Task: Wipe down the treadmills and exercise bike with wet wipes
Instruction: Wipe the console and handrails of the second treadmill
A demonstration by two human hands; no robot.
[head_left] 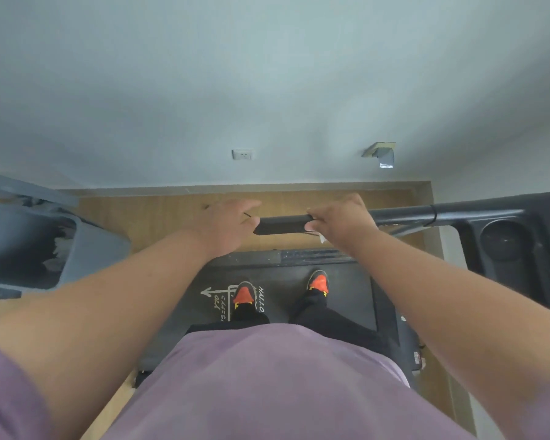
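Black handlebar (286, 224) gripped by right hand (340, 222) with wipe (322, 238).

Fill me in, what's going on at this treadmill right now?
A person stands on the black treadmill belt, facing the wall. Their right hand grips the black padded handlebar, with a scrap of white wet wipe showing under the fingers, so the bar seems to be mid-wipe. The left hand rests at the bar's free end, fingers loose. The black console cup holder sits to the right.
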